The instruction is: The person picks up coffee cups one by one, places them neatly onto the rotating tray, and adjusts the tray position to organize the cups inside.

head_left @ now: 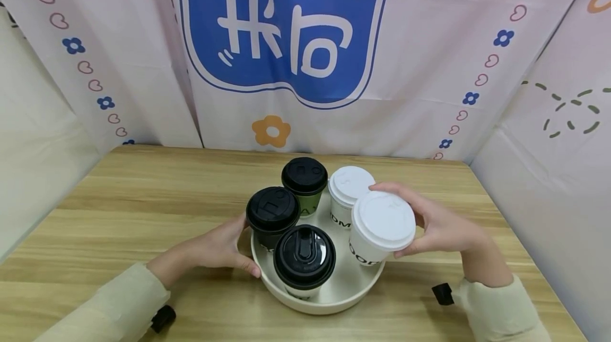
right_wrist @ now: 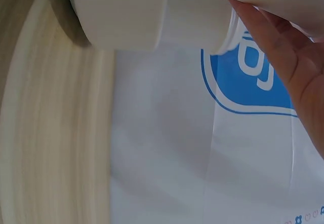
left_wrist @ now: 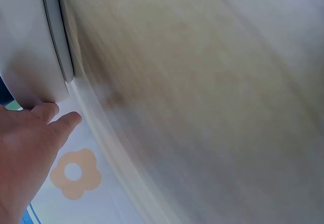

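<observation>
My right hand (head_left: 439, 225) grips a white paper cup with a white lid (head_left: 384, 220), thumb on its near side and fingers on the far side. The cup is tilted and raised over the right part of a round cream tray (head_left: 341, 291). A second white-lidded cup (head_left: 350, 185) stands behind it. Three black-lidded cups are also on the tray: a green one (head_left: 307, 204) at the back, a dark one (head_left: 272, 209) at the left, and a pale one (head_left: 304, 260) in front. My left hand (head_left: 224, 249) holds the tray's left side, thumb against its outer wall.
The tray stands on a wood-grain table (head_left: 143, 209). A printed curtain (head_left: 429, 66) hangs along the table's back edge, with pale cloth walls at both sides. Black straps (head_left: 443, 294) show near both cuffs.
</observation>
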Demonstrator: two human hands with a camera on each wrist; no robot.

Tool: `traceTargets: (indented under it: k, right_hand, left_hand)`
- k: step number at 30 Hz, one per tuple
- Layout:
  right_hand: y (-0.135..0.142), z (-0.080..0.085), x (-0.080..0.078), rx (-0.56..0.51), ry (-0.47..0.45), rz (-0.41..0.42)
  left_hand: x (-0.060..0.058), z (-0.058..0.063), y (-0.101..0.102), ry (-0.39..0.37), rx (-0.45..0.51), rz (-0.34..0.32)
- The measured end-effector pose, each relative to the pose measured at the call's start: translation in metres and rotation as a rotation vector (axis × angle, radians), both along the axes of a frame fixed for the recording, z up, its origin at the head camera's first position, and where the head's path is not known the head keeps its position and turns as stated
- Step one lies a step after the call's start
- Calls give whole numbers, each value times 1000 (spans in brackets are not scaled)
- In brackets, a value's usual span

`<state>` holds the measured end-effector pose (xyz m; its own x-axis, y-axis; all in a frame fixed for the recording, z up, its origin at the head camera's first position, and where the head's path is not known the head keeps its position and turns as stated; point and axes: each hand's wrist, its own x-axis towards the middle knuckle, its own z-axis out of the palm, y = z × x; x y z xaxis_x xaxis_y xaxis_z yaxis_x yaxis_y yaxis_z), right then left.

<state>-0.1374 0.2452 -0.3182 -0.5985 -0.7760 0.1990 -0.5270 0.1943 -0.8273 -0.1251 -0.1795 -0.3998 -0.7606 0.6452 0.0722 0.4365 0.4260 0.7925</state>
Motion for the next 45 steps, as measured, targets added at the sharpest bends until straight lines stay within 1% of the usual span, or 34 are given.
traceTargets:
  k: [8,11,14,19,22,26,32,35,39,42,44,45]
  right_hand:
    - [-16,-7,-1,5,-33,63]
    - [-18,-11,-1,-1,-62,86]
    - [-18,-14,0,-3,-67,100]
    - [-16,-19,3,4,-95,86]
    - [-15,-20,4,4,-117,78]
    - [-15,-24,3,-2,-123,92]
    - [-18,-32,1,-10,-132,122]
    - [-19,-34,2,-18,-127,119]
    - [-18,-34,5,-10,-108,91]
    - [-15,-33,8,21,-76,51]
    - [-11,-31,11,53,-44,30]
    - [-9,-30,13,74,-26,16]
  left_hand:
    - [1,1,-2,-9,-5,12]
    - [1,2,-2,-13,-7,13]
    - [2,2,0,-19,-2,8]
    - [3,2,1,-43,-2,0]
    - [3,3,2,-46,-7,8]
    - [3,3,2,-39,-15,17]
    - [3,2,2,-39,-5,12]
    - [4,2,2,-34,7,9]
    - [4,2,2,-35,20,3]
    - [3,4,1,-50,-5,-10]
    - [3,8,-2,-80,-37,-8]
    - [4,12,-6,-92,-76,5]
